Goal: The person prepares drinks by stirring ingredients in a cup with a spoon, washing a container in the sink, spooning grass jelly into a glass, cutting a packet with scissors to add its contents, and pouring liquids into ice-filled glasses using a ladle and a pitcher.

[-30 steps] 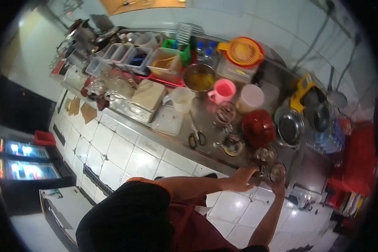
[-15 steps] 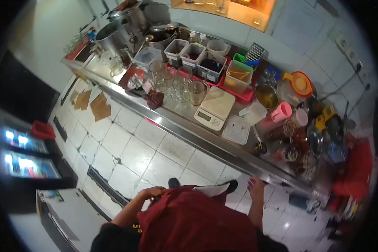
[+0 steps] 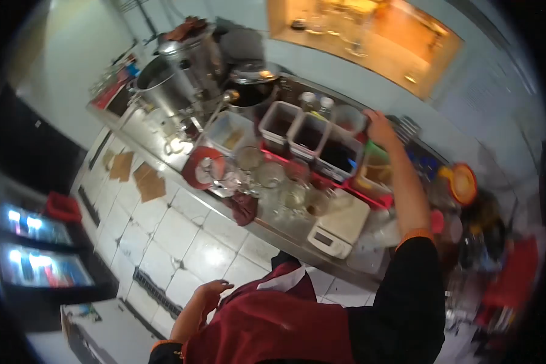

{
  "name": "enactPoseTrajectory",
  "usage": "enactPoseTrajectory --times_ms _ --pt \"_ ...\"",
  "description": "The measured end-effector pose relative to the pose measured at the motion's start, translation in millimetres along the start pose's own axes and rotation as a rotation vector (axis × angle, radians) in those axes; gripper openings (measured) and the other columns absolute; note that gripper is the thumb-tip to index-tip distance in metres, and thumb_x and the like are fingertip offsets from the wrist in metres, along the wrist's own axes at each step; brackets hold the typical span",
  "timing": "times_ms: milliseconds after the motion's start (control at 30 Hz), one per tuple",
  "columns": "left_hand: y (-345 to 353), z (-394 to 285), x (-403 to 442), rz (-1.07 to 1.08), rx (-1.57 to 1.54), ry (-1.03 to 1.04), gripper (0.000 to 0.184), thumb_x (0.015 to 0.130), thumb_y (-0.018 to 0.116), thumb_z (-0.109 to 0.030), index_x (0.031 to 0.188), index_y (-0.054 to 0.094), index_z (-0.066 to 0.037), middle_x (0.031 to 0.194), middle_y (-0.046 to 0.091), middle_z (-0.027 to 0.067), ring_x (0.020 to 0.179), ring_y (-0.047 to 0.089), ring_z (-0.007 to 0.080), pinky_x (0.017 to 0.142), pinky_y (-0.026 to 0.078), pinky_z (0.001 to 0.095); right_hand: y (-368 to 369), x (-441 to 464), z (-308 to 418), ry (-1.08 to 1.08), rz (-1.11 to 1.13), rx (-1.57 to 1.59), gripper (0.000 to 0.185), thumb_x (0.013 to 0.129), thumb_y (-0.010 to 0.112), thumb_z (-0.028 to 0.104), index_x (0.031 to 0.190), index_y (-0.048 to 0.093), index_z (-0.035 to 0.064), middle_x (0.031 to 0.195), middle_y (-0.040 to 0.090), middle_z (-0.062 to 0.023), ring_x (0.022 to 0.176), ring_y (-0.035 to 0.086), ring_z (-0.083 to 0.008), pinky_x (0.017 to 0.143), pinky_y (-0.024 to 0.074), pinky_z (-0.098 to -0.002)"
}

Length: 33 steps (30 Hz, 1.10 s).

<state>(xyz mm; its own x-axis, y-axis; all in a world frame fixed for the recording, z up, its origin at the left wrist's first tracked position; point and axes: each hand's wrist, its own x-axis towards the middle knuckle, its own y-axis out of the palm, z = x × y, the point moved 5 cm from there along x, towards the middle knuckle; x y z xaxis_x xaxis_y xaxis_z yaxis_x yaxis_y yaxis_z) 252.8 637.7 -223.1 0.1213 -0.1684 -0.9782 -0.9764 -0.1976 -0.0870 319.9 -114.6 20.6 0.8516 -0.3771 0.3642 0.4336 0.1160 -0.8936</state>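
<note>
My right hand (image 3: 379,126) reaches across the counter to a round clear tub (image 3: 349,119) at the back, its fingers at the tub's right rim. Whether they grip it is too blurred to tell. My left hand (image 3: 212,292) hangs in front of the red apron (image 3: 273,321), holding nothing, fingers apart. Near the right hand are containers of dark contents (image 3: 341,159) and a container (image 3: 376,168) with something orange inside. Glass mugs (image 3: 294,195) and a white scale (image 3: 340,223) stand closer to the front edge.
A steel counter (image 3: 267,233) runs across the view. Large metal pots (image 3: 164,85) stand at the back left, beside a lidded pot (image 3: 253,85). A dark red cloth (image 3: 242,208) hangs at the front edge. A lit opening (image 3: 370,36) with glasses is in the wall.
My right arm has swung up from beside the body and stretched over the counter to the back. The left hand stays low near the apron. The view has shifted left.
</note>
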Motion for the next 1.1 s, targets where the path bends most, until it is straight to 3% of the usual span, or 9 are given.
enactPoseTrajectory --times_ms 67,267,367,533,600,767,867,967,1100 --pt "3 18 -57 0.005 -0.175 -0.094 0.065 0.088 0.055 -0.054 0.139 0.045 -0.015 0.131 0.055 0.0079 0.109 0.055 0.0304 0.090 0.047 0.0470 34 24 -10 -0.038 0.435 -0.359 0.048 0.074 0.059 0.000 0.120 0.058 0.0128 0.133 0.045 -0.0202 0.122 0.045 -0.0431 0.092 0.0489 -0.0470" --pt "0 151 -29 -0.257 -1.363 0.203 0.045 0.097 0.043 -0.044 0.129 0.054 -0.015 0.125 0.059 0.0069 0.099 0.060 0.0254 0.075 0.052 0.0400 51 29 -17 -0.173 0.223 -0.275 0.035 0.070 0.067 -0.001 0.102 0.061 0.0118 0.118 0.047 -0.0160 0.109 0.048 -0.0401 0.086 0.0473 -0.0478" --pt "-10 191 23 -0.614 -0.050 0.412 0.057 0.095 0.046 -0.053 0.126 0.051 -0.005 0.122 0.058 0.0156 0.097 0.061 0.0278 0.080 0.052 0.0397 6 26 8 -0.123 0.289 -0.106 0.028 0.072 0.068 0.001 0.099 0.061 0.0051 0.109 0.052 -0.0194 0.109 0.049 -0.0400 0.095 0.0423 -0.0475" --pt "-106 164 46 -0.130 -1.162 0.098 0.068 0.092 0.045 -0.061 0.128 0.049 -0.003 0.121 0.057 0.0187 0.101 0.060 0.0301 0.087 0.050 0.0405 -59 18 -2 0.149 0.169 0.477 0.023 0.089 0.062 0.007 0.110 0.056 0.0025 0.098 0.056 -0.0087 0.090 0.056 -0.0197 0.079 0.0466 -0.0313" --pt "-185 126 17 -0.030 -1.015 -0.107 0.078 0.090 0.040 -0.068 0.133 0.044 -0.003 0.124 0.053 0.0189 0.111 0.054 0.0341 0.093 0.044 0.0519 -102 23 24 0.159 0.028 0.331 0.027 0.089 0.062 0.008 0.113 0.053 0.0019 0.092 0.054 -0.0056 0.085 0.052 -0.0135 0.076 0.0447 -0.0294" --pt "-379 106 70 0.109 -0.476 -0.097 0.072 0.088 0.046 -0.065 0.132 0.050 -0.008 0.127 0.054 0.0137 0.108 0.057 0.0309 0.079 0.052 0.0512 -152 55 300 0.292 -0.362 0.138 0.018 0.094 0.059 0.014 0.108 0.052 0.0047 0.079 0.049 0.0015 0.071 0.046 -0.0072 0.065 0.0397 -0.0221" --pt "-488 92 100 -0.078 0.001 0.003 0.064 0.086 0.056 -0.056 0.122 0.057 -0.004 0.116 0.060 0.0135 0.096 0.065 0.0285 0.068 0.055 0.0502 -135 74 397 0.381 -0.266 0.248 0.018 0.095 0.060 0.022 0.099 0.053 0.0062 0.075 0.046 0.0046 0.068 0.042 -0.0034 0.058 0.0337 -0.0192" --pt "-560 85 89 -0.238 -0.483 0.264 0.054 0.090 0.054 -0.047 0.122 0.054 -0.004 0.116 0.061 0.0144 0.100 0.063 0.0283 0.074 0.055 0.0444 -52 145 517 0.358 -0.235 0.366 0.028 0.094 0.059 0.035 0.090 0.053 0.0078 0.072 0.042 0.0075 0.058 0.036 0.0000 0.049 0.0294 -0.0176" --pt "-604 111 21 -0.094 -1.126 0.607 0.044 0.096 0.048 -0.038 0.125 0.050 -0.005 0.112 0.062 0.0136 0.099 0.063 0.0261 0.080 0.053 0.0406 94 281 649 0.298 -0.184 0.865 0.014 0.093 0.061 0.021 0.097 0.055 0.0086 0.071 0.048 0.0052 0.053 0.041 -0.0013 0.044 0.0333 -0.0190"
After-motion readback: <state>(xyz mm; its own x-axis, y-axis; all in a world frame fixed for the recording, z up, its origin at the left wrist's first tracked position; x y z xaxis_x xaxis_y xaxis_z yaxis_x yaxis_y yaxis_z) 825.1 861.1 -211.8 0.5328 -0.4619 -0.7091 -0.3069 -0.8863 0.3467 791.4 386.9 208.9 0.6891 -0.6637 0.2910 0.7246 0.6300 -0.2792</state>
